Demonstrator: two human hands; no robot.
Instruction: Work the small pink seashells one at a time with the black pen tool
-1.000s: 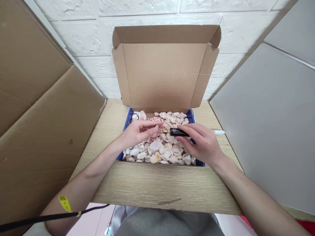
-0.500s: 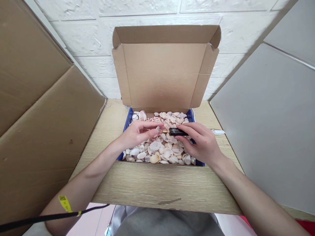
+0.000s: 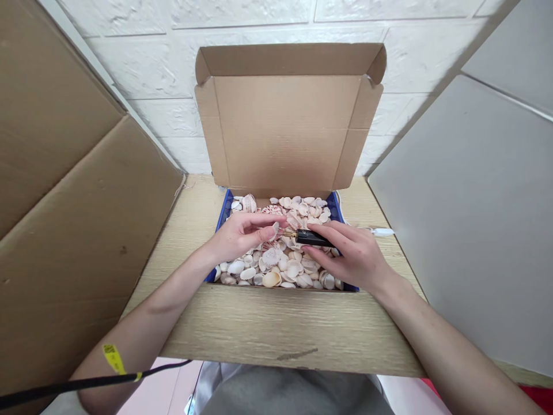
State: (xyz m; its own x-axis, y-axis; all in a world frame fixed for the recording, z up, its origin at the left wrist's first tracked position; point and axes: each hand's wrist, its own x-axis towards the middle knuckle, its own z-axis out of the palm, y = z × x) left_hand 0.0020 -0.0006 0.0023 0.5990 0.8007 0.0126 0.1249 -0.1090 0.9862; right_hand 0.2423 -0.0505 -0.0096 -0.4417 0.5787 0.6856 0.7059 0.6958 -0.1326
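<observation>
A small pale seashell [image 3: 275,229] is pinched between the thumb and fingers of my left hand [image 3: 240,235], above the shell-filled box. My right hand [image 3: 355,251] is closed around a black mini hand drill [image 3: 316,238] with a brass-coloured chuck. The drill points left, its thin tip at or close to the held shell; whether it touches I cannot tell. Below both hands, many loose seashells [image 3: 294,268] in white, cream and pinkish tones fill the cardboard box [image 3: 225,207] with blue sides. A shell dotted with small holes [image 3: 272,257] lies among them.
The box's open lid [image 3: 285,129] stands up against the white brick wall [image 3: 151,69]. Cardboard [image 3: 86,219] borders the left side and a grey-white panel [image 3: 475,219] the right. A white object [image 3: 382,232] lies right of the box. A black cable [image 3: 69,385] crosses the lower left.
The back end of the drill in my right hand has dipped slightly, so it tilts more. My left hand and the shell have hardly moved.
</observation>
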